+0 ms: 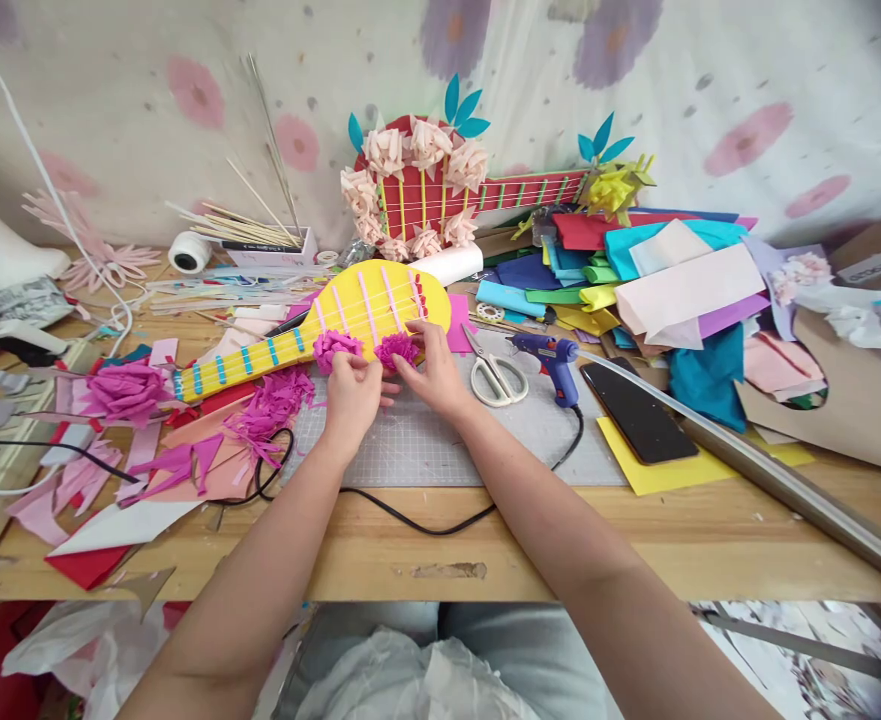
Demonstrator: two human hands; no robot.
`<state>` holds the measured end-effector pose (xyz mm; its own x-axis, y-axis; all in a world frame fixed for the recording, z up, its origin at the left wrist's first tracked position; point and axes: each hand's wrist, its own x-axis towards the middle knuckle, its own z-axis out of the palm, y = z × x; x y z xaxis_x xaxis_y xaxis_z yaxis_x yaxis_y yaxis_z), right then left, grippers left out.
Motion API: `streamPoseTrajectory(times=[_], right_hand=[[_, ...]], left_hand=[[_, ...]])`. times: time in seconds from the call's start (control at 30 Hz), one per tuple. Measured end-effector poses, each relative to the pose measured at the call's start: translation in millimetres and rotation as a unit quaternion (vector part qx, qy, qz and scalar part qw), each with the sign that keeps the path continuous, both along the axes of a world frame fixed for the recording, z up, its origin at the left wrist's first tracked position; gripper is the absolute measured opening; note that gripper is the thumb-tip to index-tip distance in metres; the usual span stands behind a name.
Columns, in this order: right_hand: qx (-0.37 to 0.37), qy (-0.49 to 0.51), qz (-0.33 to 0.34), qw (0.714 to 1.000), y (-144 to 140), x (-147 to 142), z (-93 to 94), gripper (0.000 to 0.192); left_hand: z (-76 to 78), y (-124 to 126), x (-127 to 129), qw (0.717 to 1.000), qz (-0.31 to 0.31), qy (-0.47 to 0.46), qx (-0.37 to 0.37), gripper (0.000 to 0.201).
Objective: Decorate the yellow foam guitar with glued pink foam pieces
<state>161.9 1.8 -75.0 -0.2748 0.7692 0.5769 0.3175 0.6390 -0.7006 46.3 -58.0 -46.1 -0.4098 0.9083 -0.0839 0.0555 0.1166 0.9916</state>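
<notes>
A yellow paper guitar (pixel 363 300) with pink strips, white strings and red beads lies on the grey cutting mat (pixel 402 460); blue strips cross its neck. Two magenta crepe paper flowers sit along its near edge. My left hand (pixel 353 400) has its fingers closed at the lower side of the left paper flower (pixel 335 347). With thumb and fingers around its right side, my right hand (pixel 440 372) grips the right paper flower (pixel 396 349). The fingertips of both hands nearly meet between the flowers.
Scissors (pixel 498 372), a blue glue gun (pixel 552 362) with a black cord, and a phone (pixel 639 410) lie to the right. Behind stands a red guitar (pixel 410 190) with pale roses. Paper scraps (pixel 177 465) lie left; folded coloured paper (pixel 687 285) is piled right.
</notes>
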Motion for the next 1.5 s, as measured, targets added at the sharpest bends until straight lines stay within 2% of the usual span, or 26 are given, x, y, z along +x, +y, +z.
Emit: streamPoseTrajectory(times=[0.5,0.7,0.83,0.9,0.97,1.03,1.07,1.1,1.17,1.23,1.27,1.37,1.5], right_hand=[[-0.036,0.020,-0.003,0.999,-0.1,1.9,2.4,0.032],[-0.039,0.027,-0.001,0.999,-0.1,1.6,0.7,0.037],[-0.046,0.046,-0.001,0.998,0.7,2.8,0.1,0.033],[-0.060,0.059,0.000,0.996,1.7,3.5,-0.3,0.030],[-0.078,0.077,0.001,0.994,2.5,3.5,-0.7,0.029],[-0.090,0.098,0.000,0.991,2.6,2.3,-1.0,0.027],[-0.090,0.108,-0.001,0.990,2.2,1.4,-1.1,0.026],[-0.088,0.119,-0.004,0.989,1.7,0.5,-1.1,0.025],[-0.077,0.140,-0.022,0.987,0.4,-1.1,-0.7,0.022],[-0.064,0.154,-0.051,0.985,-0.6,-1.3,-0.2,0.019],[-0.059,0.157,-0.064,0.984,-0.7,-0.9,0.1,0.018],[-0.052,0.158,-0.087,0.982,0.1,2.0,0.2,0.016],[-0.048,0.164,-0.101,0.980,2.1,5.0,-2.1,0.015]], left_hand=[[-0.6,-0.2,-3.1,1.000,-0.004,-0.004,0.001,0.025],[6.6,-0.1,-3.1,0.999,-0.012,-0.021,-0.041,0.028],[9.4,-1.8,-3.0,0.998,-0.032,-0.012,-0.060,0.025],[13.1,-4.6,-6.2,0.999,-0.017,0.041,-0.028,0.022],[19.8,-7.3,-12.5,0.988,0.047,0.142,0.050,0.019],[28.3,-7.4,-20.1,0.950,0.113,0.256,0.139,0.018],[32.1,-5.9,-23.2,0.930,0.115,0.303,0.172,0.018],[35.1,-3.4,-25.5,0.914,0.087,0.345,0.196,0.015],[37.4,3.7,-26.6,0.887,-0.023,0.406,0.219,0.009],[34.6,11.6,-24.2,0.858,-0.134,0.442,0.223,0.010],[31.8,15.0,-22.5,0.846,-0.169,0.455,0.222,0.013],[23.3,20.3,-19.3,0.826,-0.194,0.485,0.213,0.018],[23.7,18.5,-24.2,0.825,-0.185,0.498,0.190,0.029]])
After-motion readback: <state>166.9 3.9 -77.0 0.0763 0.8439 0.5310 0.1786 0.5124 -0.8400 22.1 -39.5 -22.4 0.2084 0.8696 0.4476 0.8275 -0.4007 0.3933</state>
